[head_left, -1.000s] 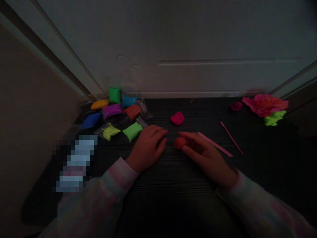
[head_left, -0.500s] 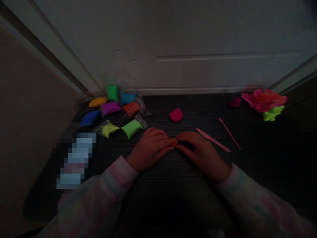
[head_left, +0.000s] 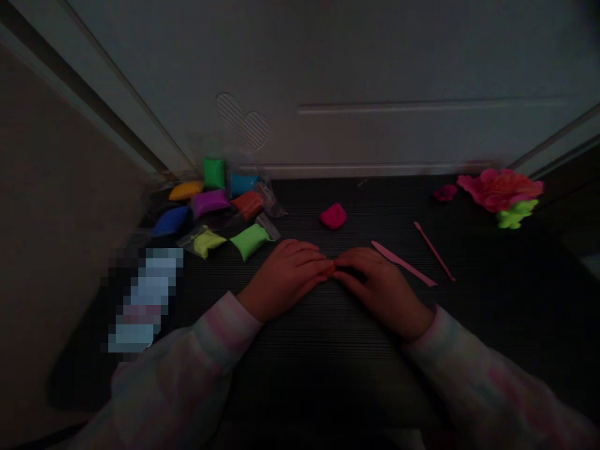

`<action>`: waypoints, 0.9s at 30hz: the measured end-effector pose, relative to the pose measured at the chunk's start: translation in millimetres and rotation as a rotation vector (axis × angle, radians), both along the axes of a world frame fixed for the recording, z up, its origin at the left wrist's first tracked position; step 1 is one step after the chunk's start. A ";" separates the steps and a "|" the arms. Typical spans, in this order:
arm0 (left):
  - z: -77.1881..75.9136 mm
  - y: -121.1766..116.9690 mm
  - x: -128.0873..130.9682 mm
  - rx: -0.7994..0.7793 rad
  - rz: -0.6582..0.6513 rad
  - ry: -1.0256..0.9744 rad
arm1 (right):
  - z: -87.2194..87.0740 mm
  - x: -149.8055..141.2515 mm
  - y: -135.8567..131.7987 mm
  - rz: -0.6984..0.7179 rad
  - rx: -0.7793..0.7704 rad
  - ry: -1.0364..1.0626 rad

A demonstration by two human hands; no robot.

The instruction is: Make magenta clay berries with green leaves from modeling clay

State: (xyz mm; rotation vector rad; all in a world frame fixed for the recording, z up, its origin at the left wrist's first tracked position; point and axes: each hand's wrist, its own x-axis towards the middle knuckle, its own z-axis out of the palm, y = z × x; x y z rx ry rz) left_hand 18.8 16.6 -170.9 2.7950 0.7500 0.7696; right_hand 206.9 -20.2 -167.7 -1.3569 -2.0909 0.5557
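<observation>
In dim light my left hand [head_left: 285,278] and my right hand [head_left: 382,287] meet fingertip to fingertip on a dark ribbed mat [head_left: 328,350]. Their fingers are curled together around a small orange-red clay lump [head_left: 332,270], of which only a sliver shows between them. A pink clay lump [head_left: 334,216] lies just beyond the hands. Right of my right hand lie a flat pink modelling tool [head_left: 404,264] and a thin pink stick tool [head_left: 434,252].
Several bags of coloured clay [head_left: 213,209] are heaped at the back left of the mat. A pink clay flower with green leaves [head_left: 504,194] and a small dark pink piece [head_left: 445,192] sit at the back right. A pale panelled wall [head_left: 375,94] rises behind.
My two hands came together around the orange-red lump, which was plainly visible by my right fingers a second ago and is now almost hidden. The view shifted slightly.
</observation>
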 end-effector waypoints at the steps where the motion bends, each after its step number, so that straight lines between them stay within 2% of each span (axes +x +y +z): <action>1: 0.5 -0.2 0.0 -0.008 0.001 -0.009 | 0.4 0.0 -0.2 0.001 -0.003 0.006; 5: 2.6 -1.4 -0.6 -0.051 0.010 -0.025 | 3.8 1.4 -0.4 0.001 -0.045 0.065; 8: 3.4 -0.6 -2.2 -0.075 0.065 -0.022 | 6.4 2.6 1.4 0.000 -0.086 0.096; 12: 4.8 1.5 -5.5 -0.083 0.120 -0.009 | 8.1 4.1 4.1 -0.011 -0.087 0.048; 16: 10.8 2.2 -11.5 -0.184 0.146 -0.074 | 7.8 7.6 4.1 -0.016 -0.077 0.003; 21: 20.7 6.9 -23.9 -0.305 0.326 -0.187 | 8.2 10.7 2.8 -0.013 -0.108 -0.044; 23: 23.1 8.6 -26.8 -0.317 0.330 -0.119 | 8.4 10.6 2.5 -0.008 -0.118 -0.055; 27: 24.4 9.3 -28.3 -0.274 0.235 0.137 | 7.2 10.1 2.4 -0.014 -0.113 -0.055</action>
